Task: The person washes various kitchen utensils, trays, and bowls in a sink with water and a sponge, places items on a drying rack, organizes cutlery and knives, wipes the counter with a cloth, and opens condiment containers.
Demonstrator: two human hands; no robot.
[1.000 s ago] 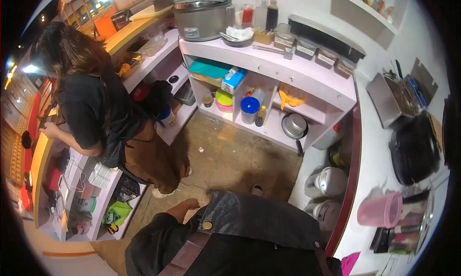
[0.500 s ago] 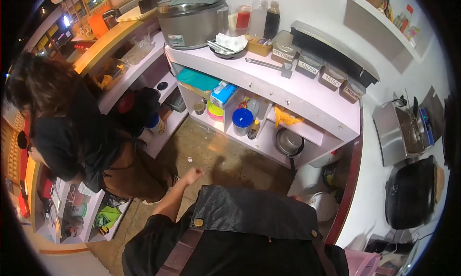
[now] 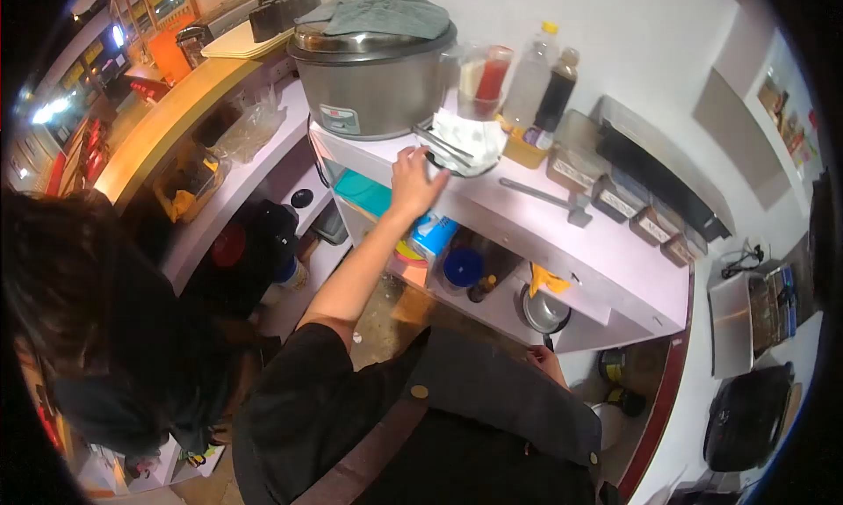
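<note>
My left hand (image 3: 414,182) reaches over the front edge of the pale counter (image 3: 492,208), its fingers bent at the rim of a dark dish. White tissue (image 3: 474,138) and metal tongs (image 3: 443,145) lie on that dish. Whether the fingers grip the rim is too small to tell. Behind the hand stands a big rice cooker (image 3: 373,79) with a grey-green cloth (image 3: 378,13) on its lid. My right hand (image 3: 544,361) is low, just beyond the apron, mostly hidden; what its fingers do cannot be made out.
Another person (image 3: 114,329) in black stands at the left. Bottles (image 3: 531,75), labelled tubs (image 3: 619,196) and a grey utensil (image 3: 549,198) are on the counter. Shelves below hold a blue-lidded container (image 3: 463,267) and a pan (image 3: 546,310). A black appliance (image 3: 746,417) is at the right.
My left hand has moved forward from above the floor to the dish on the counter. The counter now appears closer. My right hand has come partly into view.
</note>
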